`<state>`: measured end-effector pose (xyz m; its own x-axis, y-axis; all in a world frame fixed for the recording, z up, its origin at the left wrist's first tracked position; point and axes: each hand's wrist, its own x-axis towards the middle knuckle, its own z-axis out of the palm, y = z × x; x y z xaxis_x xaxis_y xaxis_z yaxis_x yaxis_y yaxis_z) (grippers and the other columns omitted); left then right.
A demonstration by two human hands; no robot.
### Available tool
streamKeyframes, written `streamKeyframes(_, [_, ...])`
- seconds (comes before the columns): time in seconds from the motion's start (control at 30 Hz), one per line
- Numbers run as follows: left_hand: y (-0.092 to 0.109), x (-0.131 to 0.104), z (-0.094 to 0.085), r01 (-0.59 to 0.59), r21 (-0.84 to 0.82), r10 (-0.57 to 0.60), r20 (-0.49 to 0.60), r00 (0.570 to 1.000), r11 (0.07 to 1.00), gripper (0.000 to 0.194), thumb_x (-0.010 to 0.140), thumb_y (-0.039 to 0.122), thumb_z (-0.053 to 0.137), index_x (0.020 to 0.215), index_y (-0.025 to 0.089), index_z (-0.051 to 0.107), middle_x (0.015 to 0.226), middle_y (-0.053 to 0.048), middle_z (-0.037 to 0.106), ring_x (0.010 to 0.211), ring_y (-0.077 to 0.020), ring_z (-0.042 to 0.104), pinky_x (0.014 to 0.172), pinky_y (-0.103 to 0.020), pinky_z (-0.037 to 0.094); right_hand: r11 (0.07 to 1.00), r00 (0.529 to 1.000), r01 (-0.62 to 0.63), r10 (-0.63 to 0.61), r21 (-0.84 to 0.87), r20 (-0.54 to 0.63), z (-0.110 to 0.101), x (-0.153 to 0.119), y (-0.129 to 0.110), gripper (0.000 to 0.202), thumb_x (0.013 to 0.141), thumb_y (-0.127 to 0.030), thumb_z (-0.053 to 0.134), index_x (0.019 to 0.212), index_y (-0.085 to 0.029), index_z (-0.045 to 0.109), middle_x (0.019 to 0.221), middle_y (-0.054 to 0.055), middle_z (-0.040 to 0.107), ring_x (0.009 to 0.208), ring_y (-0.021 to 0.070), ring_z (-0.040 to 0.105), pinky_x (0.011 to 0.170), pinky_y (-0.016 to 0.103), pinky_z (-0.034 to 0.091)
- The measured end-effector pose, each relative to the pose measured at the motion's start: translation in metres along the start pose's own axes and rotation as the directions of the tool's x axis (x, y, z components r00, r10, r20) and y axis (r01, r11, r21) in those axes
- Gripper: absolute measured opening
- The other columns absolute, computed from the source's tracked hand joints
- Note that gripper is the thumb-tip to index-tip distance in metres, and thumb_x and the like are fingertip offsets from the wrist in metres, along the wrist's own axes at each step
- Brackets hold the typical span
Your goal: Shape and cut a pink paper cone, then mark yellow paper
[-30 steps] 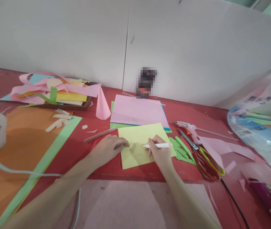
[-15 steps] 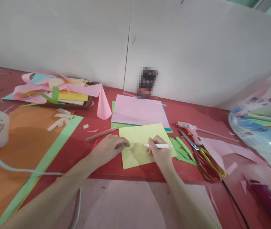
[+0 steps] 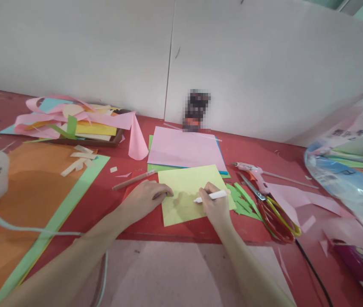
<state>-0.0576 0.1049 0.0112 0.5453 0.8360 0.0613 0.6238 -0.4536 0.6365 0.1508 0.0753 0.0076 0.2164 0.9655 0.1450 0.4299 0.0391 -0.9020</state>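
A yellow sheet of paper point(image 3: 181, 211) lies on the red table between my hands. My right hand point(image 3: 215, 204) is closed around a white pen point(image 3: 218, 195), whose tip points left, over or on the sheet. At the sheet's left edge rests my left hand point(image 3: 147, 198), its fingers curled, with the thumb and fingertips near the paper; whether they pinch anything is too small to tell. A brownish pen point(image 3: 133, 180) lies just behind my left hand. Green paper scraps point(image 3: 243, 202) sit to the right of the sheet.
Behind the sheet are stacked pink papers point(image 3: 184, 147) and a pink paper cone point(image 3: 137, 140). Scissors point(image 3: 274, 213) and a glue gun point(image 3: 253, 170) lie right. A tray point(image 3: 115, 140) of paper strips stands back left, orange paper point(image 3: 30, 187) left, a power strip point(image 3: 358, 268) front right.
The white pen has tilted in my right hand, its tip now lower and its back end raised. My left hand stays at the sheet's edge.
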Motion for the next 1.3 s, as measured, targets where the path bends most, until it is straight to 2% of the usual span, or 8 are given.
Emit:
streamKeyframes(0.13, [0.0015,0.0001,-0.0007,-0.013,-0.011,0.013,-0.003,1.0,1.0,0.024,0.084,0.021,0.04,0.088,0.025,0.063,0.088,0.003,0.067,0.077,-0.0127,0.059,0.071,-0.025,0.041,0.999,0.999,-0.034,0.033,0.013,0.026,-0.0004,-0.0001,-0.0009,0.031,0.077,-0.029,0.047,0.05,-0.021,0.033,0.037,-0.007,0.036,0.04,0.0096,0.047,0.043,0.019,0.034])
streamKeyframes(0.3, [0.0022,0.0001,-0.0013,-0.004,-0.013,0.004,0.003,1.0,1.0,0.024,0.084,0.021,0.041,0.088,0.026,0.063,0.086,0.004,0.067,0.074,-0.0123,0.058,0.069,-0.024,0.041,1.0,1.0,0.015,-0.014,-0.024,0.021,-0.0003,0.0005,-0.0007,0.034,0.073,-0.025,0.048,0.048,-0.021,0.026,0.042,-0.008,0.027,0.039,0.007,0.035,0.041,0.018,0.031])
streamKeyframes(0.4, [0.0019,0.0004,-0.0014,0.0,-0.009,0.0,0.006,1.0,1.0,0.023,0.084,0.022,0.041,0.088,0.025,0.064,0.086,0.003,0.067,0.075,-0.0127,0.058,0.069,-0.024,0.041,1.0,1.0,-0.007,0.007,-0.007,0.03,-0.0004,0.0007,0.0006,0.033,0.075,-0.026,0.047,0.049,-0.021,0.028,0.041,-0.008,0.029,0.039,0.0071,0.035,0.041,0.019,0.031])
streamKeyframes(0.53, [0.0023,0.0004,-0.0018,-0.006,-0.014,0.006,0.011,1.0,1.0,0.023,0.084,0.022,0.041,0.088,0.025,0.064,0.087,0.002,0.067,0.075,-0.0127,0.058,0.07,-0.024,0.041,0.999,0.999,0.029,-0.028,-0.018,0.046,-0.0008,0.0007,0.002,0.034,0.074,-0.026,0.049,0.048,-0.021,0.028,0.04,-0.008,0.03,0.038,0.0067,0.034,0.04,0.019,0.03])
streamKeyframes(0.73, [0.0017,-0.0003,-0.0018,-0.005,-0.016,0.005,0.006,1.0,1.0,0.024,0.084,0.021,0.04,0.089,0.026,0.063,0.089,0.004,0.067,0.078,-0.0129,0.059,0.071,-0.024,0.041,0.994,0.998,-0.052,0.049,0.091,0.037,-0.001,0.0,0.0001,0.034,0.078,-0.034,0.049,0.05,-0.021,0.034,0.034,-0.008,0.036,0.036,0.0095,0.047,0.04,0.019,0.034])
streamKeyframes(1.07, [0.001,-0.0004,-0.0013,-0.029,-0.031,0.029,-0.014,0.999,0.999,0.023,0.084,0.019,0.041,0.089,0.026,0.063,0.089,0.005,0.067,0.079,-0.0121,0.059,0.072,-0.023,0.041,0.997,1.0,-0.013,0.01,0.078,0.027,-0.0002,0.0018,-0.003,0.035,0.079,-0.042,0.051,0.053,-0.02,0.043,0.041,-0.005,0.048,0.042,0.0104,0.051,0.049,0.022,0.039])
streamKeyframes(1.17, [0.0016,-0.0006,-0.0019,-0.03,-0.025,0.029,-0.019,0.999,0.999,0.023,0.084,0.019,0.042,0.089,0.026,0.063,0.088,0.005,0.067,0.079,-0.0119,0.059,0.072,-0.023,0.04,0.996,0.998,-0.019,0.013,0.089,0.064,-0.0002,0.0016,-0.0016,0.035,0.08,-0.04,0.051,0.052,-0.02,0.041,0.041,-0.005,0.047,0.043,0.0104,0.051,0.049,0.021,0.039])
streamKeyframes(1.3, [0.0016,-0.0004,-0.0017,-0.024,-0.022,0.023,-0.011,1.0,0.999,0.023,0.084,0.019,0.042,0.089,0.025,0.063,0.087,0.005,0.067,0.078,-0.0118,0.059,0.07,-0.023,0.04,0.999,0.997,0.032,-0.033,0.013,0.069,-0.0009,0.0012,-0.0019,0.033,0.08,-0.037,0.05,0.053,-0.02,0.044,0.044,-0.004,0.051,0.044,0.0095,0.049,0.051,0.021,0.038])
